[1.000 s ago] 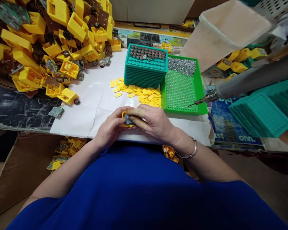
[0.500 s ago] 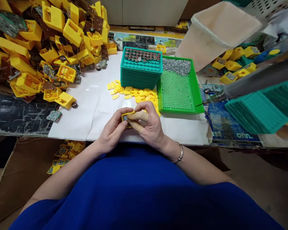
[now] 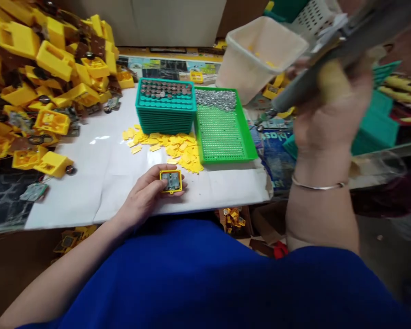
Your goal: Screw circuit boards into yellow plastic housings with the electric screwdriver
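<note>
My left hand [image 3: 145,193] is closed on a small yellow plastic casing [image 3: 171,182] near the table's front edge. A grey circuit board fills the casing's open side, which faces up, and my thumb lies on its left edge. Raised at the right, my right hand [image 3: 332,116] is wrapped round a grey electric screwdriver [image 3: 303,89], blurred by motion. The screwdriver's bit points down and left, towards a green tray [image 3: 251,146] holding many small silver screws [image 3: 216,99]. Covers on the fingers of my right hand look pale yellow.
Loose yellow plastic pieces [image 3: 181,148] lie before a stack of teal trays [image 3: 166,119] topped with round dark parts. Yellow casings [image 3: 56,59] with wires and boards are heaped at left. A whitish bin [image 3: 239,68] stands behind the green tray, and more teal trays [image 3: 376,130] are at right.
My right hand has left the casing and moved up and right to grip the screwdriver. My left hand still holds the casing, now tilted face up. The view has turned right.
</note>
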`<state>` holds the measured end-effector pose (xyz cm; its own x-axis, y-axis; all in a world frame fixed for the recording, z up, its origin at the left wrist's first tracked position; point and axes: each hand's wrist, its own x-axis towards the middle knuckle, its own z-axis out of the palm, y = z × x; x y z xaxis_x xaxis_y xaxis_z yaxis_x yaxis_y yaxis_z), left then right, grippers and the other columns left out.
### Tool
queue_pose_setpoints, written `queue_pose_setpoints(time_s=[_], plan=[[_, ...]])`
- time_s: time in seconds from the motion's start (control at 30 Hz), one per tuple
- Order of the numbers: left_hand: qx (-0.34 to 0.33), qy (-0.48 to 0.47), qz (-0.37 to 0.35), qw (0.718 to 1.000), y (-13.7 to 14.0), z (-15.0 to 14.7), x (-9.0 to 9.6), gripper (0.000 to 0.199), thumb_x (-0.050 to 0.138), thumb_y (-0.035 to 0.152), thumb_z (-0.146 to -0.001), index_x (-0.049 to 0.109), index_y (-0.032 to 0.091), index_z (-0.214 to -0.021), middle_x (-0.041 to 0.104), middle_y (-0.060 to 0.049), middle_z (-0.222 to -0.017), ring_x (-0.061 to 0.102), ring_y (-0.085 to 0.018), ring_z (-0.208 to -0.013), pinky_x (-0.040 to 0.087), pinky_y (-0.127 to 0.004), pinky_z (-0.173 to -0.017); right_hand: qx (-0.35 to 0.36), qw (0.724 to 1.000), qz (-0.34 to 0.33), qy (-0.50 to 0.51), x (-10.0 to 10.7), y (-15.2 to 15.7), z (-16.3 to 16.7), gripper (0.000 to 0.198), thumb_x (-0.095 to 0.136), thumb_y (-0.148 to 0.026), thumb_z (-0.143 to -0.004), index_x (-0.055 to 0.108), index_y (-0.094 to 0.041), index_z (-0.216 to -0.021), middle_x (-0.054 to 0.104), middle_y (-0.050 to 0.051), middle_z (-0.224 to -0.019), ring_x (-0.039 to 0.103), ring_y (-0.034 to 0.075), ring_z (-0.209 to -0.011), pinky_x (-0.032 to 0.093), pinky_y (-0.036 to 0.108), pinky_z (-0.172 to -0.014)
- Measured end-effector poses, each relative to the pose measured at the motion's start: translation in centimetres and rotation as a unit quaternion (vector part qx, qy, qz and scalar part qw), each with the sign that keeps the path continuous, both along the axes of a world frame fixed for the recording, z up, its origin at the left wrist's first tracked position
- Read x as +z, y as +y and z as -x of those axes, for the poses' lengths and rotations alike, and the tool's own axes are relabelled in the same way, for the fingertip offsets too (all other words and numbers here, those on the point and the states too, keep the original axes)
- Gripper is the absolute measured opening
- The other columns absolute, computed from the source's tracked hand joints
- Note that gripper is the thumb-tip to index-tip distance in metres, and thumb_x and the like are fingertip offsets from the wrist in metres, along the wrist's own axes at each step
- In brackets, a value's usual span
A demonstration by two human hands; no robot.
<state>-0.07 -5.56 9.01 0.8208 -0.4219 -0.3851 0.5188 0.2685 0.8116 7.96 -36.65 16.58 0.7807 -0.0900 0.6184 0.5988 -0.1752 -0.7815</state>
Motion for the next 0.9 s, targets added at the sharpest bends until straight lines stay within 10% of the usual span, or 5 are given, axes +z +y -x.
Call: queue_pose_setpoints(time_s=[0.1, 0.33, 0.6, 0.9], plan=[[-0.037, 0.028, 0.009, 0.999, -1.6, -0.5, 0.0, 0.034, 0.064, 0.024, -0.081, 0.058, 0.018, -0.114, 0.074, -0.008, -0.101, 0.072, -0.025, -0.098, 0.058, -0.040, -0.087, -0.057, 0.997, -0.051, 0.009, -0.5, 0.4, -0.6, 0.010, 0.072, -0.023, -0.080, 0.064, -0.019, -0.086, 0.066, -0.007, -0.077, 0.065, 0.008, -0.071, 0.047, 0.025, -0.069], [-0.071, 0.067, 0.010, 0.995, -3.7, -1.3, -1.1, 0.031, 0.064, 0.028, -0.083, 0.058, 0.018, -0.111, 0.074, -0.010, -0.104, 0.071, -0.027, -0.102, 0.058, -0.041, -0.088, -0.056, 0.991, 0.101, 0.070, -3.5, 5.3, 1.6, 0.032, 0.039, -0.052, -0.100, 0.051, -0.024, -0.090, 0.059, 0.001, -0.070, 0.060, 0.013, -0.055, 0.055, 0.028, -0.053], [-0.078, 0.093, -0.009, 0.993, -3.5, -1.5, -0.4, 0.030, 0.058, 0.025, -0.087, 0.057, 0.016, -0.115, 0.072, -0.011, -0.109, 0.070, -0.028, -0.104, 0.057, -0.045, -0.092, 0.038, 0.987, -0.143, 0.064, -5.3, 6.2, 1.8, 0.037, 0.076, -0.055, -0.075, 0.056, -0.027, -0.089, 0.057, -0.004, -0.075, 0.057, 0.011, -0.050, 0.049, 0.027, -0.044], [-0.074, 0.089, 0.009, 0.993, -3.5, -1.4, -0.5, 0.028, 0.058, 0.024, -0.088, 0.058, 0.016, -0.115, 0.072, -0.011, -0.110, 0.070, -0.027, -0.104, 0.058, -0.042, -0.090, -0.037, 0.994, -0.049, 0.095, -6.0, 6.1, 1.5, 0.060, 0.057, -0.085, -0.069, 0.051, -0.027, -0.085, 0.055, -0.004, -0.061, 0.059, 0.016, -0.049, 0.055, 0.036, -0.051]])
